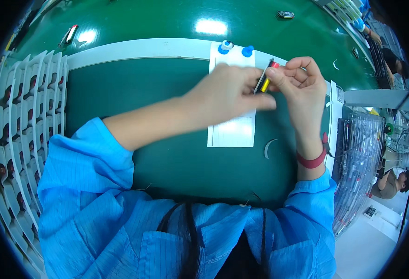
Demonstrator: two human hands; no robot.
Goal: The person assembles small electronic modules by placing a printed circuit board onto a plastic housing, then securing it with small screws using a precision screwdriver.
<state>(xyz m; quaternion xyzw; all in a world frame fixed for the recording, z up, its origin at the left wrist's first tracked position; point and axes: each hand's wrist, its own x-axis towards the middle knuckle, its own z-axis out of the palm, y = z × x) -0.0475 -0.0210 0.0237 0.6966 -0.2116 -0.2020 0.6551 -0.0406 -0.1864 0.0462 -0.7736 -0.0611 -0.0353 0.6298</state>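
Note:
Both my hands meet above the far part of the work mat. Between them is a small assembly (265,83) with a thin dark-edged plate and a red, yellow and black part shaped like a little battery. My right hand (305,86) pinches its red end between thumb and index finger, the other fingers curled loosely. From the left, my left hand (234,90) grips the plate side, thumb below and index finger above; it is slightly blurred. Beneath them lies a white paper sheet (231,136). Two small blue-and-white pieces (225,47) stand at its far end.
White moulded trays (23,116) are stacked at the left; clear plastic trays (359,158) stand at the right. A curved white strip (268,149) lies on the green mat (167,162). Beyond the white rail (135,51), small assemblies (286,15) rest on a green surface. Other people work at far right.

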